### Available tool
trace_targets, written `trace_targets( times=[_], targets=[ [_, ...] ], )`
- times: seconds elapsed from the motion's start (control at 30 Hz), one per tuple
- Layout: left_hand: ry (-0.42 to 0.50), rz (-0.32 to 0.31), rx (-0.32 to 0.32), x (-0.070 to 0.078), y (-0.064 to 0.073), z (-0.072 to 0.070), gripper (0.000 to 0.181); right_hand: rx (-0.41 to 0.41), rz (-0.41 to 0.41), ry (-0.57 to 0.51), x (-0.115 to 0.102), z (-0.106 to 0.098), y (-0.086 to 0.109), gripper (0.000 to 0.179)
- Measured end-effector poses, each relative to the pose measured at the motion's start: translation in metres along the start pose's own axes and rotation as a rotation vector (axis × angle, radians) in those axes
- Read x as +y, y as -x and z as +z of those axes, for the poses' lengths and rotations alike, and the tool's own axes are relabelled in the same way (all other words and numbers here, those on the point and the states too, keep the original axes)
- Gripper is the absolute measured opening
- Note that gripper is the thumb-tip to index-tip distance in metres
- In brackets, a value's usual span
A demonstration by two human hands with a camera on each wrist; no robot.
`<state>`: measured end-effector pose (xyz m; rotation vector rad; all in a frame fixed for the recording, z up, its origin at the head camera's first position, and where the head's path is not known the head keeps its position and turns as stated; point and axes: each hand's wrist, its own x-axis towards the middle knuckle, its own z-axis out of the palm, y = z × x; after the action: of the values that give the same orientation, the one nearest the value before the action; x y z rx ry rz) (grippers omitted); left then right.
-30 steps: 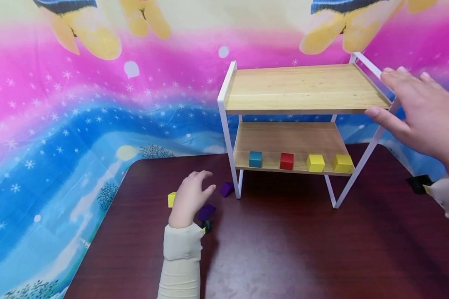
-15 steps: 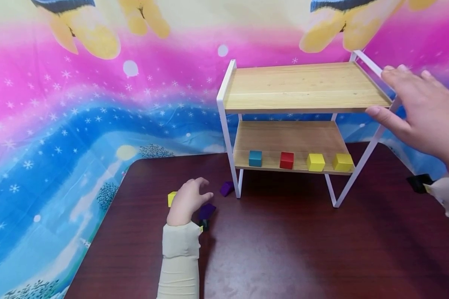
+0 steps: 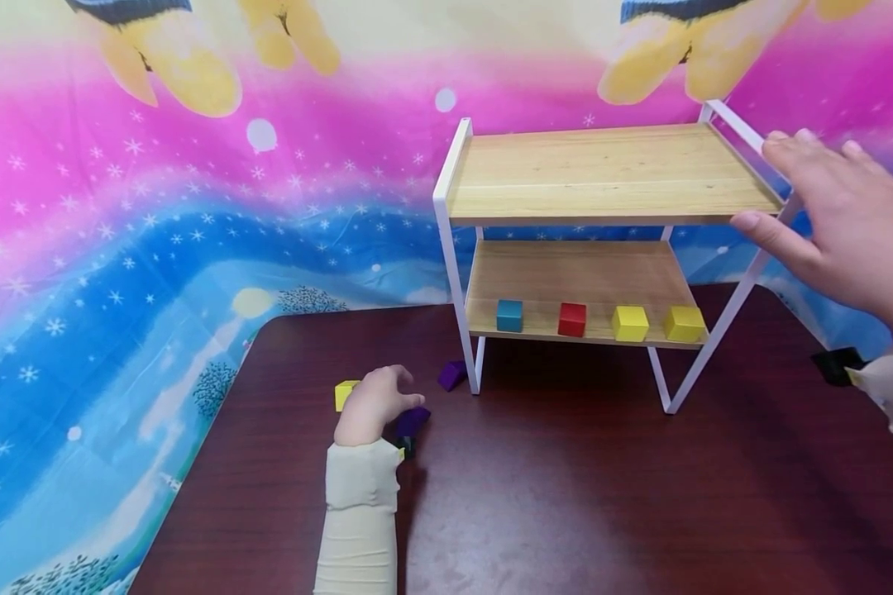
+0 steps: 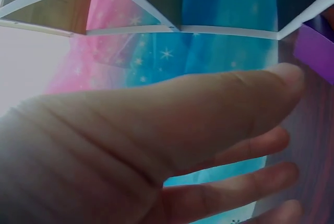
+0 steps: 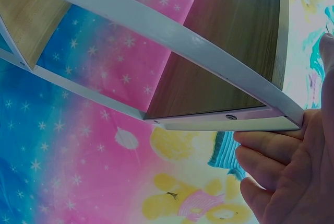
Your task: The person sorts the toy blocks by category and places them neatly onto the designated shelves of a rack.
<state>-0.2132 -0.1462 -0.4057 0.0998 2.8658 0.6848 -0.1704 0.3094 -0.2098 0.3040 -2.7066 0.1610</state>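
My left hand (image 3: 375, 403) hovers low over the table, its fingers loosely bent with nothing between them. Just right of it lies a purple block (image 3: 414, 421), partly covered by the thumb. A yellow block (image 3: 344, 396) shows behind its left side. Another purple block (image 3: 452, 375) lies by the shelf's left leg. In the left wrist view the thumb and fingers (image 4: 229, 182) stand apart, with a purple block (image 4: 315, 51) beyond the thumb tip. My right hand (image 3: 856, 223) rests with straight fingers against the right side of the two-tier shelf (image 3: 610, 178), touching its white frame (image 5: 209, 51).
On the lower tier stand a blue cube (image 3: 509, 316), a red cube (image 3: 572, 320) and two yellow cubes, one yellow cube (image 3: 630, 323) left of the other. The dark red-brown table (image 3: 551, 496) bears the shelf. A printed cloth (image 3: 193, 207) hangs behind.
My left hand has sunk a little closer to the table, and its thumb now overlaps the nearer purple block. The right hand stays at the shelf's side.
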Motion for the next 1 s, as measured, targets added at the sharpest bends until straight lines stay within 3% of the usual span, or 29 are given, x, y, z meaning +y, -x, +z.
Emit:
trace_targets(
  times=[0.33,1.0],
  targets=[
    [0.043,-0.052,-0.102,-0.006,-0.002,0.006,0.038,0.002,-0.006,0.004,0.000,0.000,-0.001,0.086],
    [0.041,-0.029,-0.118,-0.009,-0.004,0.015,0.043,0.014,-0.009,-0.003,-0.001,0.000,0.000,0.087]
  ],
)
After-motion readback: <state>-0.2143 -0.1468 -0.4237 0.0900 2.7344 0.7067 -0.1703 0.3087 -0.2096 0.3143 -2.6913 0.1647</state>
